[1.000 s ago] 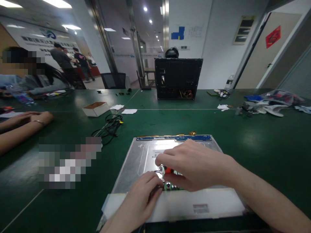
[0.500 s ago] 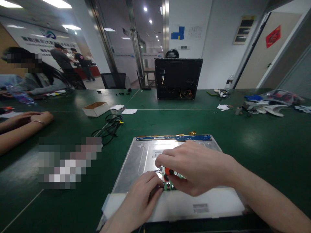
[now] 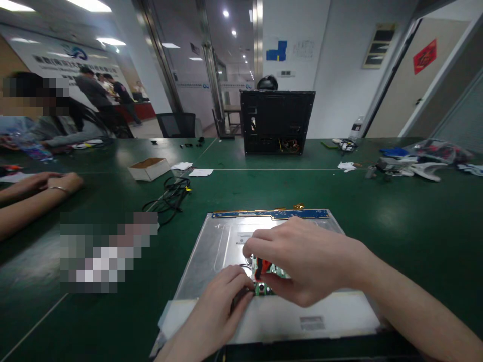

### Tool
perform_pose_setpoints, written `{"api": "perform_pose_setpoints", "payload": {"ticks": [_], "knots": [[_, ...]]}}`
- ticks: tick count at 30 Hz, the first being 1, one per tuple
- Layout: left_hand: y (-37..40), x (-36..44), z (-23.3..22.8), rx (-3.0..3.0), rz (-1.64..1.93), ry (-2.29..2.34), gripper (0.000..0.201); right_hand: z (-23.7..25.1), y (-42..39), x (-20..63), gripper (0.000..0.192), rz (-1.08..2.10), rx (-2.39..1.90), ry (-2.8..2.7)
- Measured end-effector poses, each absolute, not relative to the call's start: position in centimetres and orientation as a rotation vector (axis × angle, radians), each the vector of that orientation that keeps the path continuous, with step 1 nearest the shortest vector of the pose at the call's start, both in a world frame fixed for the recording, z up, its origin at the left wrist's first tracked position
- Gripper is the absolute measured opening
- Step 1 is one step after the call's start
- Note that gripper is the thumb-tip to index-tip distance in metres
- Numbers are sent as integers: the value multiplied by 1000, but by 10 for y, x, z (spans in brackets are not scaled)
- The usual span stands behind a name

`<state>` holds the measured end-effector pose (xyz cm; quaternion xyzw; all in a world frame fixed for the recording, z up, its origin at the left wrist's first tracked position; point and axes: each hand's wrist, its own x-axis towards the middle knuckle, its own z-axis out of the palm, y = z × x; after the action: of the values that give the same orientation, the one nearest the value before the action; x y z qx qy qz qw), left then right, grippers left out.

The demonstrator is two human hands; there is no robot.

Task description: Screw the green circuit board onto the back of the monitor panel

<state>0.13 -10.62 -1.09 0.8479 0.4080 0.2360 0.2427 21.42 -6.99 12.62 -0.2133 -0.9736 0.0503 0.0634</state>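
1. Orange-and-black handled tool (image 3: pixel 263 266), a small driver by the look of it, sits lower centre of the frame in the right hand (image 3: pixel 302 261), whose fingers are curled shut around it, tip down on a small green circuit board (image 3: pixel 264 288).
2. Left hand (image 3: pixel 222 306) lies just left of the board, fingers bent and pressed at its edge; whether it grips anything cannot be told.
3. Handling judgement: the board is light, stiff and fragile, best held by its edges; the tool is light, and its short handle suits a fingertip hold.
4. Board rests on a metal-backed flat panel (image 3: pixel 211 251), face down, with a blue strip (image 3: pixel 271 214) along its far edge. The panel looks thin, rigid and breakable; lift by both sides.
5. Surface (image 3: pixel 396 226): green, smooth, somewhat glossy, so things may slide on it.
6. Centre left: black cable bundle (image 3: pixel 169 193) and open cardboard box (image 3: pixel 149 168). Centre top: black computer case (image 3: pixel 277 121). Right: loose parts and wrappings (image 3: pixel 415 161).
7. Far left: another person's forearms (image 3: pixel 33 193) rest on the surface.
8. Room: white walls, glass partition, ceiling lights, people standing upper left.
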Motion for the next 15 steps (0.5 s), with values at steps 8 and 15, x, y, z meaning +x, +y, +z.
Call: {"api": "perform_pose_setpoints", "payload": {"ticks": [8,15], "knots": [[-105,1,-10,2323,624,1118,16,123,-69,212,8,96,-667,-2916],[-106,2,-8,2314,624,1123,16,122,-67,213,11,77,-667,-2933]]}}
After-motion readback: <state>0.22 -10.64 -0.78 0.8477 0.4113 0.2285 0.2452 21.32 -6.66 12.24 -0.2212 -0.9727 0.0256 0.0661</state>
